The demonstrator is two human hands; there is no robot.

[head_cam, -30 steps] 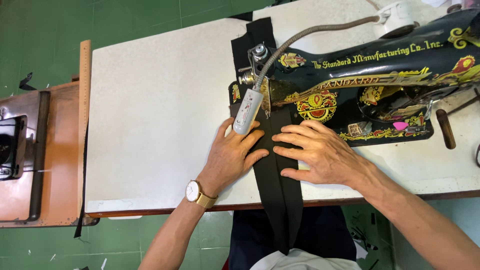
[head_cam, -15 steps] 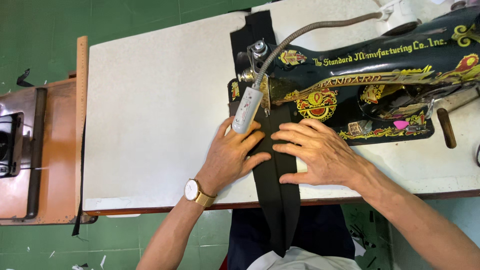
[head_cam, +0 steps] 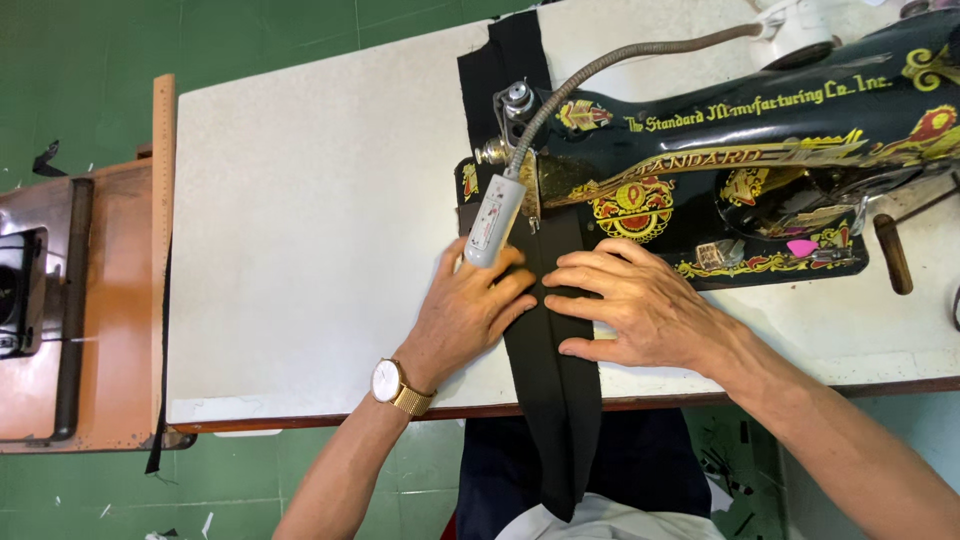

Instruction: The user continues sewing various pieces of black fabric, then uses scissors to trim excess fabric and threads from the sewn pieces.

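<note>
We see 1 long strip of black fabric (head_cam: pixel 548 360) running from 12 o'clock to 6 o'clock across the white table (head_cam: pixel 320 220), passing under the head of the black sewing machine (head_cam: pixel 720 190) and hanging over the near table edge toward the lap at 6 o'clock.

Our left hand (head_cam: pixel 468 318) lies flat on the strip's left edge, just at 7 o'clock of the needle area, fingers spread and pressed down on the cloth, closed on nothing. A gold wristwatch (head_cam: pixel 397 385) with a white face sits on that wrist. Our right hand (head_cam: pixel 640 305) lies flat on the strip's right edge, at 5 o'clock of the needle area, fingers stretched leftward so their tips nearly meet the left hand's tips over the cloth; it too presses rather than clasps.

A small grey lamp head (head_cam: pixel 492 218) on a flexible grey neck (head_cam: pixel 620 62) hangs over the left hand's fingertips and hides part of them. The machine body, decorated in gold and red, fills the 1 to 3 o'clock area. A wooden ruler (head_cam: pixel 162 200) lies along the table's edge at 9 o'clock, and beyond it stands a brown wooden table (head_cam: pixel 100 320) on the green floor (head_cam: pixel 90 60).
</note>
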